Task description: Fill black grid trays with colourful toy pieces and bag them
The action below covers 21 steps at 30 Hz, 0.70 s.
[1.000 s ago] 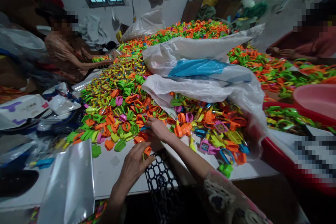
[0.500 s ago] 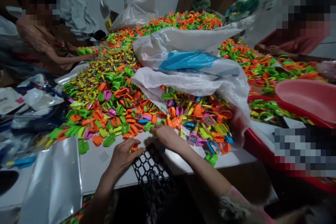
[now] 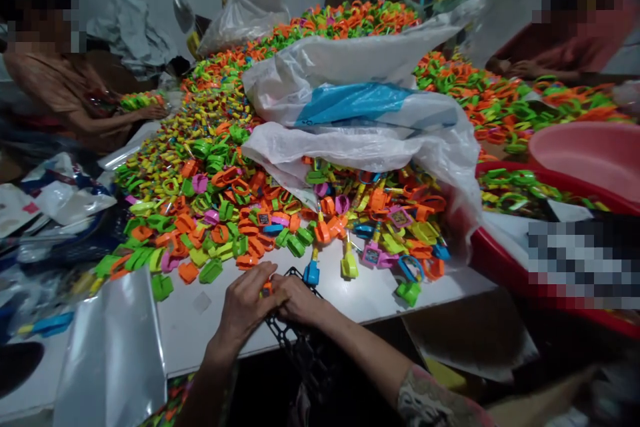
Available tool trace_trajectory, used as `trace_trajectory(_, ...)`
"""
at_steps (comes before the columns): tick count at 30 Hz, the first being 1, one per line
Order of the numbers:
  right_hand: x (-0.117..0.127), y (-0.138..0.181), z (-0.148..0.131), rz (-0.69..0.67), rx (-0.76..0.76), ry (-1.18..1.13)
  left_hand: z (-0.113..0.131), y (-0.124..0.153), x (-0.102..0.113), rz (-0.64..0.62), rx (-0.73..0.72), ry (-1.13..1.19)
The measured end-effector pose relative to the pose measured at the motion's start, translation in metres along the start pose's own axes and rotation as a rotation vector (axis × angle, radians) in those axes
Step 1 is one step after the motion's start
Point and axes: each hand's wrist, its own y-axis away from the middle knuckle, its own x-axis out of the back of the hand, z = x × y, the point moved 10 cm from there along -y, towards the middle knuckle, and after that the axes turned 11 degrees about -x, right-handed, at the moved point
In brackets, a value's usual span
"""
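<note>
My left hand [image 3: 244, 303] and my right hand [image 3: 296, 298] meet at the near edge of the white table [image 3: 200, 327], over the rim of a black plastic mesh basket [image 3: 295, 340]. Both are curled, fingertips together around a small orange plastic piece [image 3: 267, 290] that is mostly hidden. Just beyond them lies a heap of small plastic toy parts [image 3: 225, 207] in orange, green, yellow and purple. A blue piece [image 3: 311, 272] and a yellow-green piece [image 3: 349, 265] lie closest to my right hand.
A large white and blue plastic sack [image 3: 360, 113] spills parts in the middle. A silver foil bag [image 3: 115, 347] lies at the near left. Red and pink basins [image 3: 590, 167] stand on the right. One person sits at the far left [image 3: 55, 87], another at the far right [image 3: 575, 40].
My right hand drew back from the heap to the table edge and joined my left hand over the basket rim. The camera tilted down and the view shifted.
</note>
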Motion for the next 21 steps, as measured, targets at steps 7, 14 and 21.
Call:
trace_trajectory(7,0.010,0.000,-0.011,-0.071,0.136,-0.008,0.003,-0.004,-0.003,-0.039,-0.074,-0.040)
trace_trajectory(14,0.092,0.023,0.047,0.126,-0.105,0.105,-0.029,-0.003,-0.005,-0.199,0.016,0.146)
trace_trajectory(21,0.099,0.030,0.069,0.158,-0.112,-0.112,-0.032,0.004,0.028,0.042,0.273,0.062)
